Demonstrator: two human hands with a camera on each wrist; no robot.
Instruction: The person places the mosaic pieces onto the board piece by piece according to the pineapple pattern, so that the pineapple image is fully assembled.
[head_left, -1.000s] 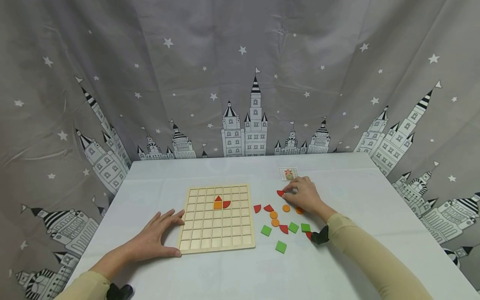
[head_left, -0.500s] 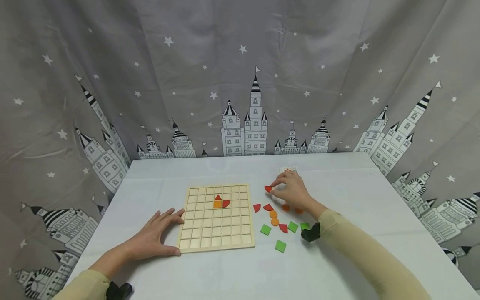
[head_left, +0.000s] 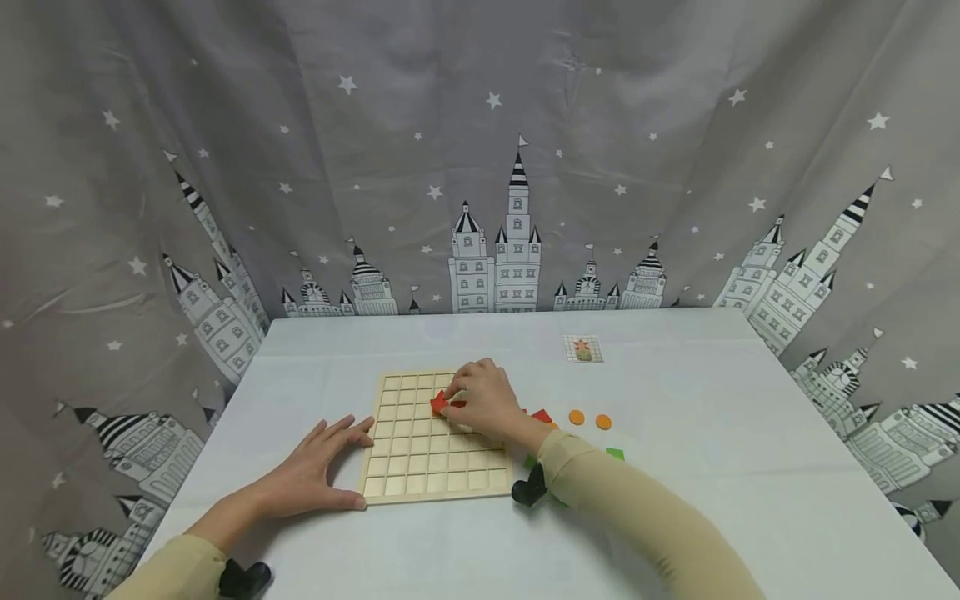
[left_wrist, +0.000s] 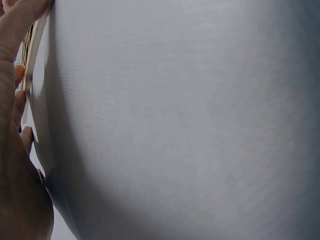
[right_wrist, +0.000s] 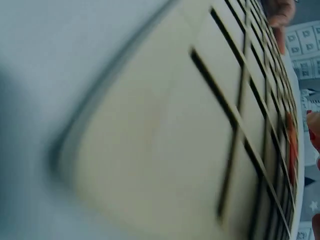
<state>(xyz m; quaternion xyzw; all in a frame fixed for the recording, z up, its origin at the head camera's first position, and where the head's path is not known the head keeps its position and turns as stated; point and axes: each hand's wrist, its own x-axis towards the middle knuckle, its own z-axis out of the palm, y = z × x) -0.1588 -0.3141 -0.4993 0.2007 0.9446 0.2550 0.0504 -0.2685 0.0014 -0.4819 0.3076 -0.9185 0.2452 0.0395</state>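
Observation:
My right hand point(head_left: 483, 402) is over the upper middle of the wooden grid board point(head_left: 416, 460), pinching a red quarter-circle tile point(head_left: 438, 407) between thumb and fingertips. That tile overlaps the orange square on the board in the head view and hides most of it. In the right wrist view, a bit of the red tile point(right_wrist: 311, 134) shows at a fingertip, just off the board surface. My left hand point(head_left: 315, 468) lies at the board's left side, fingers spread and relaxed, fingertips and thumb right at its edge. The left wrist view shows mainly white tablecloth point(left_wrist: 175, 120).
Right of the board, orange discs point(head_left: 577, 417), red tiles point(head_left: 542, 416) and green squares point(head_left: 615, 454) lie loose, some hidden under my right forearm. A small pattern card point(head_left: 583, 349) lies behind them. A grey castle-print curtain point(head_left: 360, 167) hangs beyond the table.
My right hand has carried the red quarter-circle tile left, from beside the pattern card to over the board. The card is uncovered now. My left hand stays at the board's edge.

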